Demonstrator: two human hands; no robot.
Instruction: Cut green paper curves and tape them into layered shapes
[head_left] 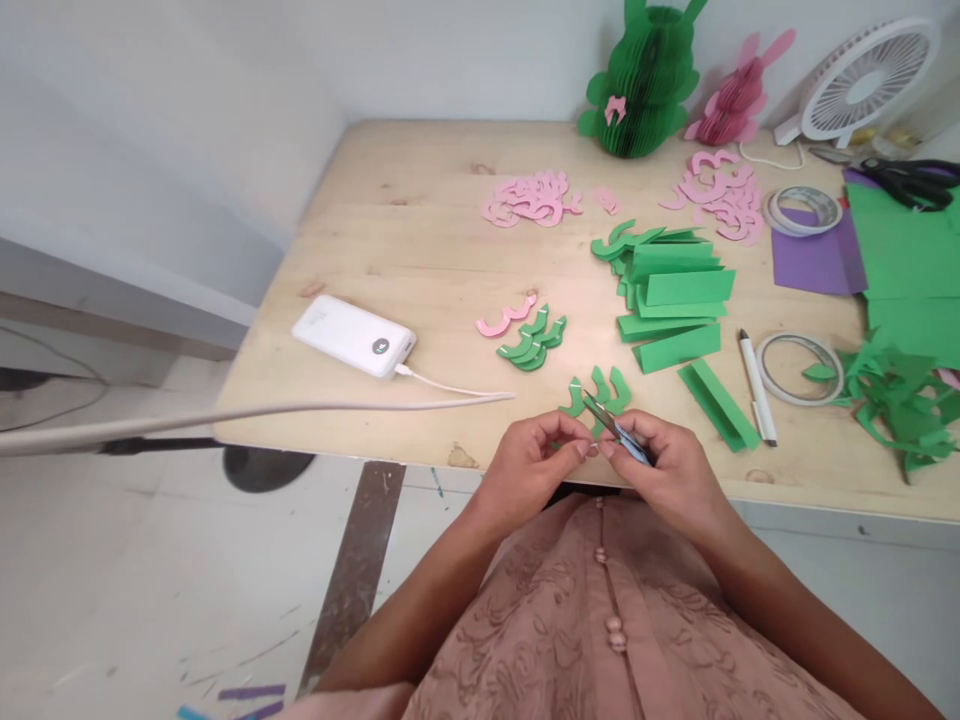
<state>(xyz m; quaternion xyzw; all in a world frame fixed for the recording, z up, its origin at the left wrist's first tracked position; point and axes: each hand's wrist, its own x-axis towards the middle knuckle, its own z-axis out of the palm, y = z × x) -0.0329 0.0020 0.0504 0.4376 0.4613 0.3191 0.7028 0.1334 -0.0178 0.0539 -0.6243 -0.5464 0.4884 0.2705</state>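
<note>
My right hand [667, 460] is closed around small scissors with blue handles [634, 446], their dark blades [600, 412] pointing up and left over the table's front edge. Close beside it, my left hand [536, 460] pinches with thumb and fingertips; a tiny whitish bit shows there, too small to name. Just beyond the hands lie curved green paper cutouts [617, 390], partly covered by the blades and fingers. Farther off is a small stack of scalloped green cutouts [532, 342] with white marks, next to a pink scalloped cutout [506, 317].
Folded green paper strips [686, 290] lie right of centre, with pink cutouts [532, 198] behind. A white marker [757, 388] and tape rolls [801, 368] are to the right. A white power bank [352, 335] trails a cable. Green [643, 80] and pink paper figures [739, 95] stand at the back near a fan [870, 80].
</note>
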